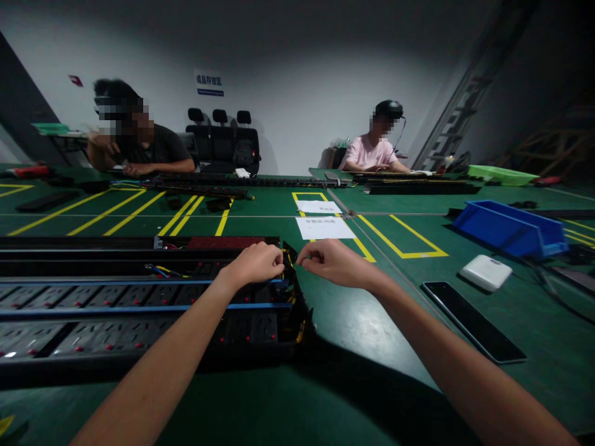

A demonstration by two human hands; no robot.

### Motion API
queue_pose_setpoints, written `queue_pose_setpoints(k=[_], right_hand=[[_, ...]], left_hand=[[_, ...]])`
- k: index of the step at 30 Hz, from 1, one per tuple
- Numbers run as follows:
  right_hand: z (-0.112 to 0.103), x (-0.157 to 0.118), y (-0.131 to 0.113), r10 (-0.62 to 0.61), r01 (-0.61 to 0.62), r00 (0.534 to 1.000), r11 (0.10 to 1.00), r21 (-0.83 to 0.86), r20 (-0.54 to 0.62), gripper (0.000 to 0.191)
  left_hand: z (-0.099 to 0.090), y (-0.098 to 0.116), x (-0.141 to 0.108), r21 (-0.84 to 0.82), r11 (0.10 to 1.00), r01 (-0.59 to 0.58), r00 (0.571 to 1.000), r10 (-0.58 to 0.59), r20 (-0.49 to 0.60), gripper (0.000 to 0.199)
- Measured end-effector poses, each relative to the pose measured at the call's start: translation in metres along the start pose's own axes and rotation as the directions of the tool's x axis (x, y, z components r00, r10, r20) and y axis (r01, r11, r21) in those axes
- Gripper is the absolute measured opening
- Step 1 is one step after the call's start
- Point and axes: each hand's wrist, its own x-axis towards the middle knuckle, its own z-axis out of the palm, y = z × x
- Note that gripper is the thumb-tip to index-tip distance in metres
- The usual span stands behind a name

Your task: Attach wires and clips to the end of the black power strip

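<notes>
Several long black power strips (111, 337) lie side by side at the left, with rows of sockets, small red parts and blue edges along them. My left hand (255, 263) rests over their right end, its fingers curled down around something hidden beneath them. Just right of that end is my right hand (332, 263), fingers bent and pinched together towards the left hand. Between the two hands shows a small dark end piece (290, 253) with bits of yellow. Coloured wires (162, 271) stick out of a strip behind my left wrist. What either hand grips is not visible.
On the right of the green table (372, 334) are a phone (474, 321), a white box (486, 272) and a blue bin (511, 230). Paper labels (324, 228) lie ahead. Two people (158, 145) sit at the far side, near more black strips (260, 181).
</notes>
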Motion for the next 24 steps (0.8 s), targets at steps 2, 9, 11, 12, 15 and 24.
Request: queue_pose_setpoints(k=[2,9,11,12,15,24], right_hand=[[0.003,0.004,0.007,0.031,-0.031,0.999,1.000,0.002,0.008,0.022],[0.016,0.003,0.007,0.090,-0.073,0.981,0.992,-0.103,0.174,0.037],[0.019,0.003,0.005,0.120,-0.096,0.966,0.989,-0.113,0.228,0.042],[0.020,0.003,0.005,0.123,-0.103,0.955,0.991,-0.086,0.269,0.042],[0.027,0.005,0.006,0.099,-0.114,0.938,0.993,0.026,0.332,0.036],[0.034,0.006,0.006,0.098,-0.107,0.960,0.994,0.019,0.262,0.031]], left_hand=[[0.001,-0.001,0.000,-0.008,1.000,0.002,1.000,-0.002,-0.006,0.020],[0.000,0.000,0.000,-0.026,1.000,0.002,1.000,-0.002,-0.011,0.021],[0.000,0.000,0.000,-0.029,1.000,0.004,1.000,-0.004,-0.008,0.021],[0.000,0.000,0.000,-0.028,1.000,0.005,1.000,-0.005,-0.007,0.021],[0.000,0.000,0.000,-0.017,1.000,0.007,1.000,-0.007,0.000,0.021],[0.000,0.002,0.000,0.022,1.000,0.011,1.000,-0.011,-0.009,0.021]])
